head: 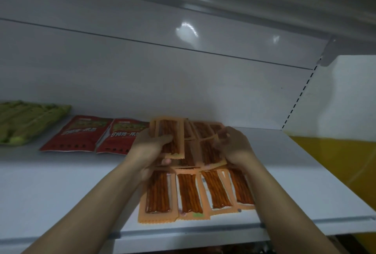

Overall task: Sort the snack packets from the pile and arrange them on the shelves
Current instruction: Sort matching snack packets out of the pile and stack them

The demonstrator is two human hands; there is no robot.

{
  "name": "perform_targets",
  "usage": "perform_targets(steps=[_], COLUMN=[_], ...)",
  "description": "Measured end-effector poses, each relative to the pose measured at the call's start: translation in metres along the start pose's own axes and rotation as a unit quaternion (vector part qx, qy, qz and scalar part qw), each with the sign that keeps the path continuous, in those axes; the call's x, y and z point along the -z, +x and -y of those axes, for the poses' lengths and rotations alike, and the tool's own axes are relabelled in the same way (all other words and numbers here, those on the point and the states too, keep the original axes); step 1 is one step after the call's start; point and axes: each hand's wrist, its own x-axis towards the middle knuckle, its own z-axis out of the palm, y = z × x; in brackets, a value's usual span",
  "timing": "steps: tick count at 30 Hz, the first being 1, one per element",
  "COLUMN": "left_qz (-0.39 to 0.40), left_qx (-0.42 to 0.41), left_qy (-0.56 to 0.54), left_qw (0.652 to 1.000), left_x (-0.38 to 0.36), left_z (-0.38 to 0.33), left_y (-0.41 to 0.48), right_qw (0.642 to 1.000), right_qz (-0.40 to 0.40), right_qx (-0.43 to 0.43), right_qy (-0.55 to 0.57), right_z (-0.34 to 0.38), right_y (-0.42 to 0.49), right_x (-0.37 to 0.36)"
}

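Note:
Several orange snack packets with reddish sticks inside lie on the white shelf. A front row of them lies side by side near the shelf's edge. Behind it sits a looser back group. My left hand grips one orange packet, thumb across its front, lifted above the others. My right hand pinches the edge of another orange packet in the back group.
Two red snack packets lie left of the orange ones, and green packets lie at the far left. A white upright with slots and a yellow panel bound the shelf on the right. Another shelf hangs overhead.

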Motion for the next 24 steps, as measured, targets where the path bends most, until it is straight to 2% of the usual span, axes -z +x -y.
perform_targets(steps=[6, 7, 9, 12, 14, 18, 20, 24], left_qz=[-0.022, -0.021, -0.01, 0.009, 0.03, 0.027, -0.007, -0.04], left_qx=[0.001, 0.002, -0.006, -0.031, -0.038, -0.018, -0.022, -0.042], left_qy=[-0.019, -0.03, -0.043, -0.03, -0.023, -0.045, -0.027, -0.014], left_qw=[1.0, 0.999, 0.999, 0.999, 0.999, 0.998, 0.999, 0.998], left_x=[0.009, 0.01, 0.013, 0.012, 0.011, 0.022, 0.032, 0.045], left_z=[0.009, 0.009, 0.01, 0.011, 0.008, -0.001, -0.002, -0.001], left_y=[-0.001, -0.001, -0.001, 0.0, -0.003, -0.004, 0.0, 0.003], right_qw=[0.974, 0.977, 0.994, 0.991, 0.984, 0.961, 0.978, 0.998], right_qz=[-0.026, -0.042, -0.058, 0.052, 0.073, 0.047, 0.038, 0.054], right_qx=[-0.005, 0.009, 0.051, 0.075, 0.067, -0.003, -0.002, 0.028], right_qy=[-0.227, -0.211, -0.082, 0.095, 0.148, 0.272, 0.205, -0.025], right_z=[0.006, 0.013, 0.031, 0.064, 0.075, 0.07, 0.064, 0.06], right_y=[-0.004, -0.01, -0.018, -0.024, -0.023, -0.009, -0.006, -0.01], right_x=[-0.013, -0.012, -0.011, -0.02, -0.03, -0.033, -0.035, -0.046])
